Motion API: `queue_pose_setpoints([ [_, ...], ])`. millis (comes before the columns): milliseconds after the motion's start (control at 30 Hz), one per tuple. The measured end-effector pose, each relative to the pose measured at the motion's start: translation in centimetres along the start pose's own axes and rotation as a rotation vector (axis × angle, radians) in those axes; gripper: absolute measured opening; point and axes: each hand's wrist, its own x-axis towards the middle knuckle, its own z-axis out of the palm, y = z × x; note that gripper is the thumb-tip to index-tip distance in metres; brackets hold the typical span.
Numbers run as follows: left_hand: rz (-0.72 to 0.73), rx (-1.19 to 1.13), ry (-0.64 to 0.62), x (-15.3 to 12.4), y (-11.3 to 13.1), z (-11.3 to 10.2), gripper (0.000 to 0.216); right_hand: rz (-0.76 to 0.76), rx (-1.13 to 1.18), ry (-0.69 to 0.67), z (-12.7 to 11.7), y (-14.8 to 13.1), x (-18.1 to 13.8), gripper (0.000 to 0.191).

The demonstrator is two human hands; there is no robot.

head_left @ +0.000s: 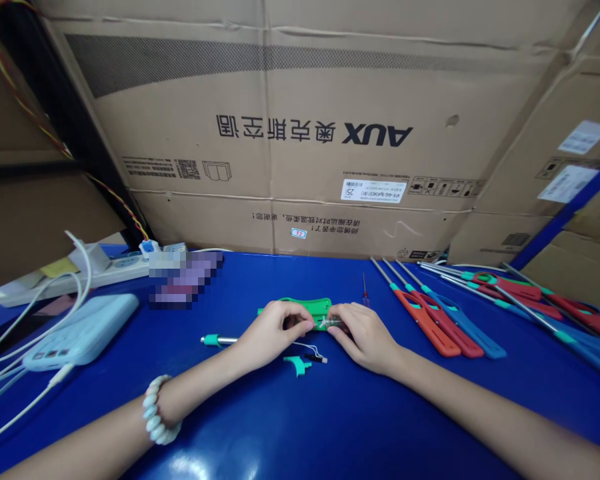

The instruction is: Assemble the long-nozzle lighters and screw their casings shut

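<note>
Forearms: Both come in low over the blue worktop (260, 427), angled inward, a beaded bracelet (159, 410) on the left wrist.
Loose parts: A turquoise trigger piece (296, 365) lies just beside a small black part (316, 358), nearest the person.
Left hand: Palm down and wrist bent, the left hand (275, 333) pinches with thumb and forefinger, apparently on a thin white strand (323, 323).
Right hand: Facing it, the right hand (367, 337) grips a small dark cylinder (334, 322), fingers curled.
Green casing: The green casing (316, 307) lies on the worktop behind the fingers, partly hidden; whether they touch it cannot be told.
Handling: The casing looks light, stiff and rather slick, best taken by its long edges; the cylinder suits a fingertip grip at its body, the strand probably fragile if tugged.
Beyond: A screwdriver (365, 293) and long-necked lighters (427, 323) lie to the right, before a cardboard wall (300, 93).
</note>
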Motion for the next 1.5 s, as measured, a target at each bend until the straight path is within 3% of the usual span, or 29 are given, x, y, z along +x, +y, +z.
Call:
queue_pose_setpoints([
  [400,0.024,0.034,0.045,-0.1,0.0,0.5,0.019,-0.097,-0.060,0.002,0.1,-0.2,0.1,0.019],
  [1333,0.051,0.147,0.096,-0.4,0.6,0.9,0.021,-0.155,-0.142,0.015,0.1,-0.6,0.1,0.023],
  [1500,0.071,0.179,0.111,-0.4,0.5,1.0,0.020,-0.104,-0.160,-0.002,0.1,-1.1,0.0,0.022],
])
